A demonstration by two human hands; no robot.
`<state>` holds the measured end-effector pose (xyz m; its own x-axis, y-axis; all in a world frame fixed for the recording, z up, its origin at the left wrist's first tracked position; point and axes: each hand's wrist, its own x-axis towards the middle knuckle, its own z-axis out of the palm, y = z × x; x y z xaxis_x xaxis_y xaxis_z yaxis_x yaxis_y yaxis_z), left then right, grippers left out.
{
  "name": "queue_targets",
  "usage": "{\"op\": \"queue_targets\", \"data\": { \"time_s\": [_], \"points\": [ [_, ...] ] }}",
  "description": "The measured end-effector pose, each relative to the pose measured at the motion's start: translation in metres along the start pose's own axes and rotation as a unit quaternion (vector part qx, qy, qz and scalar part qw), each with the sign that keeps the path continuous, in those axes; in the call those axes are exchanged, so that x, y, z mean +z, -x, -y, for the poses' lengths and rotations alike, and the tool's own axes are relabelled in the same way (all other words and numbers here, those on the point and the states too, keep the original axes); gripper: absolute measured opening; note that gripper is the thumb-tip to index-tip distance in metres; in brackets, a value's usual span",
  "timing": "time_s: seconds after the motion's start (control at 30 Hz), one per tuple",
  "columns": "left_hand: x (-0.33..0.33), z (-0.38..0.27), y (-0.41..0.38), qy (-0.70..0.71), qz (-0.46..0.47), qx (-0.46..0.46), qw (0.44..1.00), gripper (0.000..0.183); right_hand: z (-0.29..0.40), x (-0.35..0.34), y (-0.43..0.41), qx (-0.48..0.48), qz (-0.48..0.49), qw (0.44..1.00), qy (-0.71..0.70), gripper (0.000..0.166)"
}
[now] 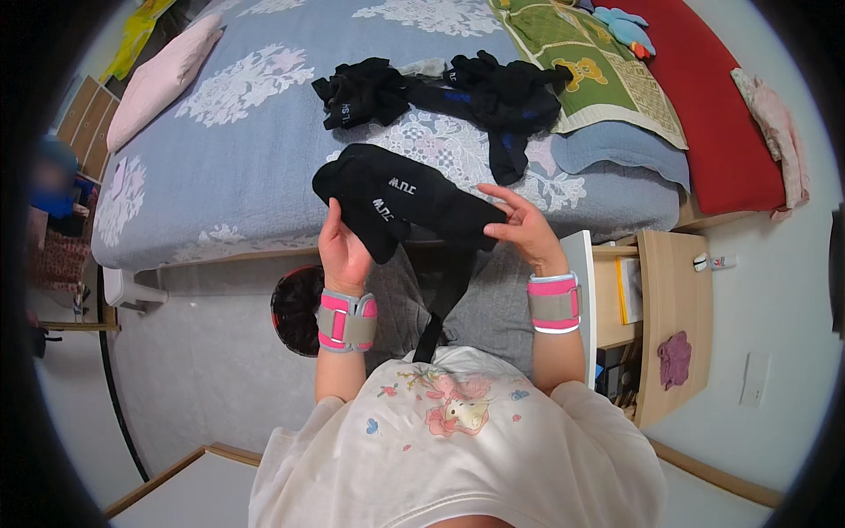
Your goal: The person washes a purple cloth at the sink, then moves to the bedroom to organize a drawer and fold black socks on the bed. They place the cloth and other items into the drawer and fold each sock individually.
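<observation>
A pair of black socks with white lettering is stretched between my two hands above the bed's near edge. My left hand holds the left end, its thumb over the fabric and its fingers hidden beneath. At the other end, my right hand pinches the fabric between thumb and fingers. Beyond them on the bed lie two heaps of dark socks, a left heap and a larger right heap, joined by a sock lying between. A bit of grey fabric shows behind them.
The bed has a blue floral cover. A pink pillow lies left; a green bear-patterned blanket and red bedding lie right. By my right arm stands a wooden cabinet with an open drawer. A lined bin stands on the floor.
</observation>
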<state>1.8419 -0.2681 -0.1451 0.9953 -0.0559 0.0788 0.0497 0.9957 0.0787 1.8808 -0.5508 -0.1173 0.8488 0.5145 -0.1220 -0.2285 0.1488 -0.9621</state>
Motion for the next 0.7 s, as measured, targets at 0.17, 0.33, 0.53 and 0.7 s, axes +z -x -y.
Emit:
{"op": "queue_targets", "data": {
  "time_s": [0.17,0.33,0.53,0.7],
  "points": [
    [-0.013,-0.012,-0.032,0.009,-0.011,0.01,1.0,0.039,-0.011,-0.008,-0.03,-0.038,-0.107,0.993,-0.043,0.041],
    [-0.052,-0.025,-0.067,0.005,-0.025,0.046,0.999,0.038,-0.042,-0.011,-0.083,-0.056,-0.215,0.972,-0.076,0.037],
    [-0.022,-0.007,-0.032,0.022,-0.08,-0.002,0.997,0.047,-0.066,-0.001,-0.072,-0.1,-0.311,0.945,0.01,0.024],
    [-0.025,0.027,-0.026,0.08,-0.045,0.009,0.996,0.048,-0.085,0.043,-0.048,0.0,-0.163,0.987,0.002,0.032]
  ]
}}
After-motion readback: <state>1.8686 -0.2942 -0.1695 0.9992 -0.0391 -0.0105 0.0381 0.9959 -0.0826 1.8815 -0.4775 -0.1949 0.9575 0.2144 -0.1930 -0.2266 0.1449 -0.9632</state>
